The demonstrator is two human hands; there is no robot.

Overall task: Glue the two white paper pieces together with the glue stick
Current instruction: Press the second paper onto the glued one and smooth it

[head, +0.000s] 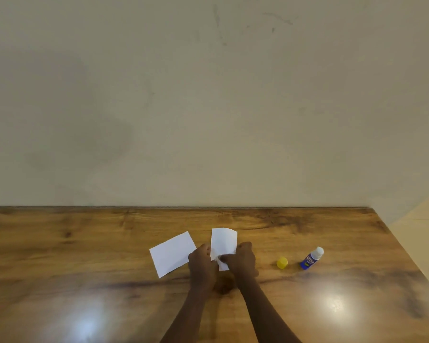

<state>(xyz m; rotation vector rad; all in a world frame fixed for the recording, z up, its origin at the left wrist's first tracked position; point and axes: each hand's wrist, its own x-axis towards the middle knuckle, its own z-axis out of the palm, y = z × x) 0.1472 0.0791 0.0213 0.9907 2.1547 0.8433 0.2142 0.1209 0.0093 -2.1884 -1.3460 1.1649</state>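
Both sets of fingers are on the same sheet. The left hand (202, 262) has its fingers (204, 249) curled onto the left edge of a white paper piece (224, 240), and the right hand (243, 261) pinches it from the other side, thumb laid across the lower part of the sheet. That's a two-handed grasp, and the paper is held up off the counter (85, 243). It stands nearly on end, bowed a little, its top edge rising beyond the knuckles.

Just to the left of the left fingers, the second white paper piece (172, 253) lies flat on the wood, turned at an angle. Its near right corner slips behind the left hand.

Out to the right of the right fingers, well apart from them, the yellow cap (282, 262) sits alone on the counter. A little farther right again is the glue stick (311, 258), blue-bodied and uncapped, with its white top pointing away and to the right. Cap and stick are near each other but not touching.

Beyond it all, a plain pale wall (208, 95) meets the counter's far edge.
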